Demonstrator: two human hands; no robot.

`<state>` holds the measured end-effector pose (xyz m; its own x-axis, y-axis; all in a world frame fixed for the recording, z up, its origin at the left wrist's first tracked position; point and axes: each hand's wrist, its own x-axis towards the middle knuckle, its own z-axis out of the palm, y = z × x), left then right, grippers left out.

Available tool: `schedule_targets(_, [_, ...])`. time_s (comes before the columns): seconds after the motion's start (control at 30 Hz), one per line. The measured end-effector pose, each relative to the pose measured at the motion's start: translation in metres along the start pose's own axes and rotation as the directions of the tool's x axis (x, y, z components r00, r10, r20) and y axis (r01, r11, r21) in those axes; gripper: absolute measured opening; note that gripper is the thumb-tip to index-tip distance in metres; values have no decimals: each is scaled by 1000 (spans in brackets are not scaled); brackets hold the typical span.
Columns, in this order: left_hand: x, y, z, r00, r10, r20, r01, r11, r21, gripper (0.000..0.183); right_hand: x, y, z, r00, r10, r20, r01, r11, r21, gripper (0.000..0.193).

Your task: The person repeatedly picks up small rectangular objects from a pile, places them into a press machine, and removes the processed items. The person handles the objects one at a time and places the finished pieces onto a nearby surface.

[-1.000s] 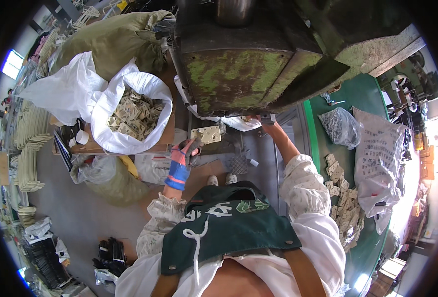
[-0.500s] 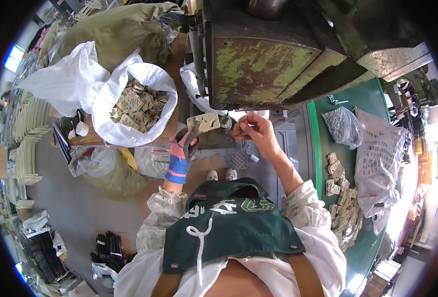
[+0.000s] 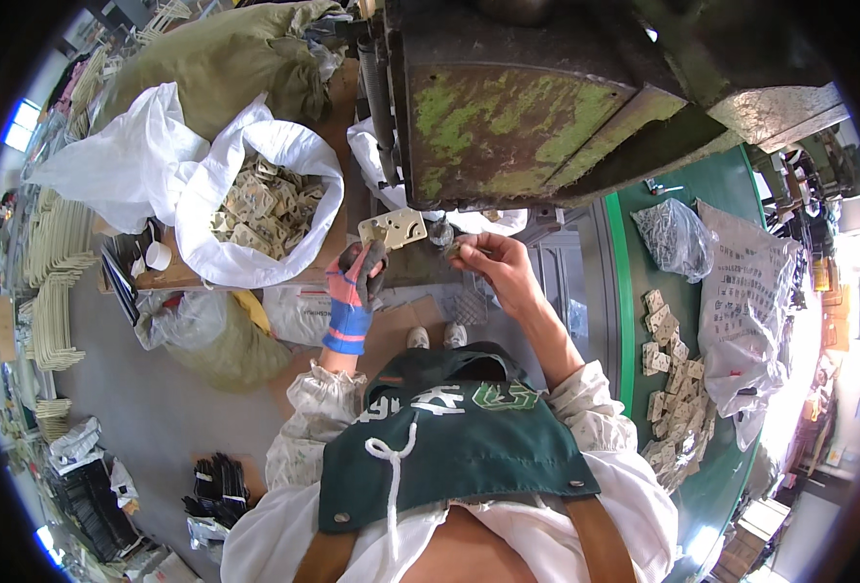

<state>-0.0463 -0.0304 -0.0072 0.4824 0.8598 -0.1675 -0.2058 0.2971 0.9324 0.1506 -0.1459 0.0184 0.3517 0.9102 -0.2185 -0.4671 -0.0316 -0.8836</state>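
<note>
My left hand, in a pink and blue glove with dark fingertips, is closed on a flat cream metal plate with holes and a curved slot. It tilts up toward the machine, a dark press-like body with worn green paint. My right hand is bare, its thumb and fingers pinched together just right of the plate. A small dark bit shows at those fingertips, too small to name. Between the plate and my right fingers stands a dark round machine part.
To the left, an open white sack of similar plates sits on a wooden table. On the right, loose plates lie on a green table, beside a clear plastic bag and a printed white sack.
My right hand has moved slightly down and left, away from beneath the machine. The plate in my left hand has shifted a little left and turned slightly.
</note>
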Motion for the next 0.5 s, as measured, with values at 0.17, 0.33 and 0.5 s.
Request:
schedule_targets(0.17, [2,-2,7,995,-61,-75,51,991,-126,23,9,-17,27,994,-110,21,109,992,60,17])
schedule_targets(0.33, [0,14,9,993,-85,-76,78,993,-91,21,19,-23,30,985,-170,13,161,900,-406,12])
schedule_targets(0.5, [-1,14,16,995,95,-32,-90,987,132,26,17,-15,33,974,-215,-67,164,882,-443,12])
